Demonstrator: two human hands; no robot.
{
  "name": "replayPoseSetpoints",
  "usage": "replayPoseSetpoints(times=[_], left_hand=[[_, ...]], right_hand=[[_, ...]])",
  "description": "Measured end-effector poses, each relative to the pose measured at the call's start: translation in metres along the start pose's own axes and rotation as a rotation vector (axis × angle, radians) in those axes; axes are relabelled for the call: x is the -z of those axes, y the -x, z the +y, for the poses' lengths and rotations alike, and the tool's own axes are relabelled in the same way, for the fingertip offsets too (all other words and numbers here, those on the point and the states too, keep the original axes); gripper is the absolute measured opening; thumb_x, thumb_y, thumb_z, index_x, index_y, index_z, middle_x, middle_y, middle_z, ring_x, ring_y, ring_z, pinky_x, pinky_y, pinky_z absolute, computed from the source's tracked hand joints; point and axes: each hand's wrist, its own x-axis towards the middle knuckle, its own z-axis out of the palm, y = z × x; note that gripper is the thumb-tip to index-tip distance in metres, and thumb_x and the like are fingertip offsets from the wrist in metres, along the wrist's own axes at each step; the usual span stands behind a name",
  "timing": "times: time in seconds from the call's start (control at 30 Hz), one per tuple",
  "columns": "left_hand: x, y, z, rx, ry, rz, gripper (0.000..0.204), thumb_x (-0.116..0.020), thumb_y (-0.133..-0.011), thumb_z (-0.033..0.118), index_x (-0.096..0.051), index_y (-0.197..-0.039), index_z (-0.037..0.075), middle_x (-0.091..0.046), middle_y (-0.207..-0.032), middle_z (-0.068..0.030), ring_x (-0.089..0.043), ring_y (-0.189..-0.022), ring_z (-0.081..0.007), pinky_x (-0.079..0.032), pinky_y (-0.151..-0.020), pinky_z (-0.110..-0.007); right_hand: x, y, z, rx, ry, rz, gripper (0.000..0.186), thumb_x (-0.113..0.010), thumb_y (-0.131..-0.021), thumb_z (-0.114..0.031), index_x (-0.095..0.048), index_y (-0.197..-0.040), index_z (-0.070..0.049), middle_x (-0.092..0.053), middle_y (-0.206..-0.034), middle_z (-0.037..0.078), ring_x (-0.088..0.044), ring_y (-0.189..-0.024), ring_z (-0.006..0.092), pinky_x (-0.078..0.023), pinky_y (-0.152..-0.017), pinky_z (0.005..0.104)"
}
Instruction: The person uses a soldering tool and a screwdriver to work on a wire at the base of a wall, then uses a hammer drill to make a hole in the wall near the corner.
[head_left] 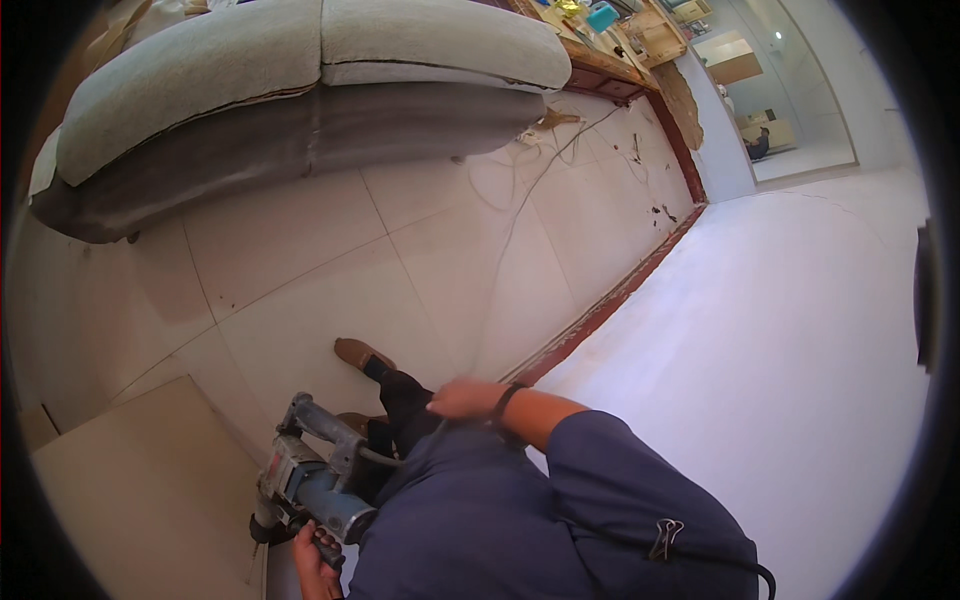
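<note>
A large grey-blue rotary hammer drill (323, 488) hangs at my left side, next to my dark shirt. Wrapped round its black side handle are the fingers of my left hand (312, 562); the bit end points down to the left. In front of my waist, my right hand (465, 400) is closed and a little blurred, a dark band at its wrist. The grey power cord (505, 248) runs from the drill's rear handle up to this hand, then on across the floor; the fingers appear to grip it, partly hidden.
A grey sofa (200, 95) stands across the far left on pale tiles. A flat brown board (150, 490) is at lower left. White wall (720, 330) with red-brown skirting (610, 298) lines the right. Beyond are a cluttered wooden desk (575, 52) and scattered debris (662, 213).
</note>
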Motion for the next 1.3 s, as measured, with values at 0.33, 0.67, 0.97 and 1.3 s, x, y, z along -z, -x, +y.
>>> replayPoseSetpoints(times=[0.33,0.67,0.97,1.3], left_hand=[[-0.004,-0.046,-0.015,0.020,-0.021,-0.136,0.010,-0.053,-0.088,0.018,-0.049,-0.079,0.014,-0.045,-0.063,0.0030,-0.046,-0.052,-0.0102,-0.039,-0.045,-0.027],[-0.016,-0.045,-0.018,0.038,0.063,-0.043,0.018,-0.050,-0.092,0.025,-0.047,-0.078,0.015,-0.045,-0.065,0.0024,-0.047,-0.053,-0.0114,-0.039,-0.044,-0.026],[-0.004,-0.071,-0.025,-0.039,0.125,0.015,0.020,-0.044,-0.096,0.024,-0.045,-0.077,0.016,-0.045,-0.062,0.0041,-0.047,-0.050,-0.0096,-0.044,-0.041,-0.029],[-0.017,-0.067,-0.035,-0.022,0.048,-0.073,0.021,-0.048,-0.093,0.028,-0.044,-0.075,0.017,-0.046,-0.065,0.0038,-0.046,-0.054,-0.0095,-0.040,-0.044,-0.026]], right_hand=[[0.030,0.196,0.119,-0.414,0.394,0.194,0.045,-0.044,-0.092,-0.047,-0.066,-0.099,-0.008,-0.065,-0.106,0.011,-0.055,-0.108,0.0294,-0.035,-0.099,0.0479],[-0.043,0.148,0.041,-0.550,-0.167,0.375,0.052,-0.035,-0.095,-0.048,-0.065,-0.097,-0.005,-0.064,-0.103,0.018,-0.059,-0.098,0.0367,-0.046,-0.086,0.0452],[-0.073,0.125,0.017,-0.586,-1.191,0.348,0.035,-0.050,-0.096,-0.036,-0.065,-0.106,-0.006,-0.058,-0.077,0.002,-0.052,-0.063,0.0115,-0.044,-0.051,0.0282],[-0.006,0.107,0.058,-0.317,-0.168,0.184,0.038,-0.047,-0.090,-0.041,-0.065,-0.102,-0.009,-0.066,-0.090,0.013,-0.063,-0.084,0.0288,-0.050,-0.067,0.0418]])
